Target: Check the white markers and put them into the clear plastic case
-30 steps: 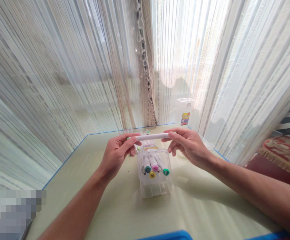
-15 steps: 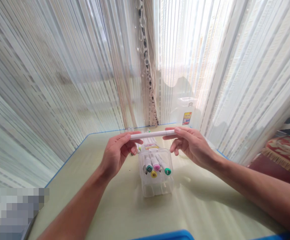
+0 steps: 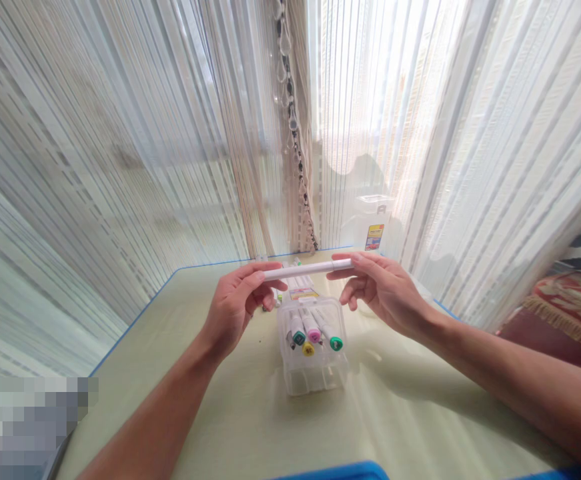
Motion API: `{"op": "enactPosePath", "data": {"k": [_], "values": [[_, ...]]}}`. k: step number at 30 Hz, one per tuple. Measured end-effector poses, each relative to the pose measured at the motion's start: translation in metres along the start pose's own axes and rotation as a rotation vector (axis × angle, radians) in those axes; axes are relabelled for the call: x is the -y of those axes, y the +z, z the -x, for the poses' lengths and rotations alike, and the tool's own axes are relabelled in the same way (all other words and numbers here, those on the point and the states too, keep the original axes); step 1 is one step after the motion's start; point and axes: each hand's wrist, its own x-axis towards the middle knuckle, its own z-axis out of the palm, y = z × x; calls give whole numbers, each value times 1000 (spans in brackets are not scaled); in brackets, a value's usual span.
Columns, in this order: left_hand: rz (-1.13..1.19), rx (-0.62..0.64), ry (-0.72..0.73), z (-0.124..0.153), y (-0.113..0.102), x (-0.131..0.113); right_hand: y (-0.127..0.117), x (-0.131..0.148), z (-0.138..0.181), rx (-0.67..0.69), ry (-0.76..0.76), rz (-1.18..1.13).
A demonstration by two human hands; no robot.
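Head view: pale green counter (image 3: pixel 220 413) with a thin blue edge, set in a corner hung with sheer striped curtains (image 3: pixel 120 167); a beaded cord (image 3: pixel 290 127) hangs where they meet. Landmark: clear marker case (image 3: pixel 315 347), lying mid-counter, holding markers with teal, pink, yellow and green caps. Bare counter lies left, right and near of the case. Behind it, more markers (image 3: pixel 295 287) and a clear tub (image 3: pixel 373 223) with a yellow label at the far edge. White marker (image 3: pixel 303 269): slim, level, held just above the case's far end. Left hand (image 3: pixel 233 310) pinches its left end, right hand (image 3: pixel 385 290) its right end; hands apart.
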Motion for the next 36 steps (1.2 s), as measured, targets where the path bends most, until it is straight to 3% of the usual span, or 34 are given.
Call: {"op": "enactPosePath", "data": {"k": [7,17,24,31,36], "values": [[-221,-15,35,0,0,3,-1,-4,-1,-2,-74,104],[-331,-43,32,-1,2,8,2,-5,3,25,-136,258],[-403,-53,96,1,3,7,1,-8,1,38,-132,213],[-333,-21,131,1,4,4,-2,-9,-1,35,-114,162],[-224,-25,80,0,0,6,-2,-7,0,76,-106,93]]}}
